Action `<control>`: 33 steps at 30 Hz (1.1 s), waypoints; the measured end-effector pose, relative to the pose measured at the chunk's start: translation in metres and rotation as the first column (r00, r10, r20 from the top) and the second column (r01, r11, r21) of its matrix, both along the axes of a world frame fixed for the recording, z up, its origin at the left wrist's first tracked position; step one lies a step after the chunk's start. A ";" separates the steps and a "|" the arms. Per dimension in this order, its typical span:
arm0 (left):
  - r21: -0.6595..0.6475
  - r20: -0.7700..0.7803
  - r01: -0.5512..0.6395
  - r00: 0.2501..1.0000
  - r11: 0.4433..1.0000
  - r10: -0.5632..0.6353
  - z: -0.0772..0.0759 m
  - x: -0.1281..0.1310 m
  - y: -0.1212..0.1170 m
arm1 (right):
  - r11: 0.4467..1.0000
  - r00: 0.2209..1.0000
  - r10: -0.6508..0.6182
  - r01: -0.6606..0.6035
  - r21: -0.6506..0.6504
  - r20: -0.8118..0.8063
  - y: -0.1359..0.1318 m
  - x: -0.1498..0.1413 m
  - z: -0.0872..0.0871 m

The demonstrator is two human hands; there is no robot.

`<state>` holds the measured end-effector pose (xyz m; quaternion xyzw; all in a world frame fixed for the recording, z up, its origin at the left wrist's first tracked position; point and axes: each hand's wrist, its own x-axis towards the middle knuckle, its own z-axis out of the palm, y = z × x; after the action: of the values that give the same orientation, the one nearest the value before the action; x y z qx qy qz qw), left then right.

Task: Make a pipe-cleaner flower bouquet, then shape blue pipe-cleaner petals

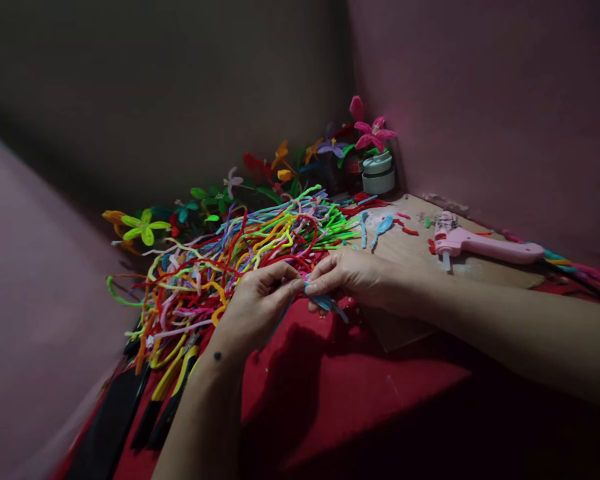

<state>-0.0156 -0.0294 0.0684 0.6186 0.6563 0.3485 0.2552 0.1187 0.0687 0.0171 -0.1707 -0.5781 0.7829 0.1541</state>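
My left hand (257,303) and my right hand (347,277) meet over the red table cover (350,387), fingertips almost touching. Between them is a light-blue pipe cleaner piece (330,305), pinched by both thumbs and index fingers. One end of it pokes out below my right fingers; its middle is hidden by the fingertips. Just behind my hands lies a big tangled heap of coloured pipe cleaners (225,257). Beyond my right hand, a looped blue pipe cleaner petal (383,230) rests on a brown board (415,250).
A pink glue gun (500,248) lies on the board at right, its cord running off right. Yellow-and-black pliers (167,387) and a long black object (113,417) lie at left. Pipe cleaner flowers (143,227) line the back wall, beside a pale round container (379,177).
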 end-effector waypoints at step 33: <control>-0.060 0.253 -0.161 0.952 0.985 0.171 -0.019 0.001 0.011 | 0.999 0.998 -0.037 0.038 -0.028 0.055 -0.010 -0.002 0.000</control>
<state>-0.0143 -0.0186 0.0490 0.5058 0.6739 0.4332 0.3198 0.1169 0.0591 0.0174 -0.2049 -0.5672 0.7834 0.1505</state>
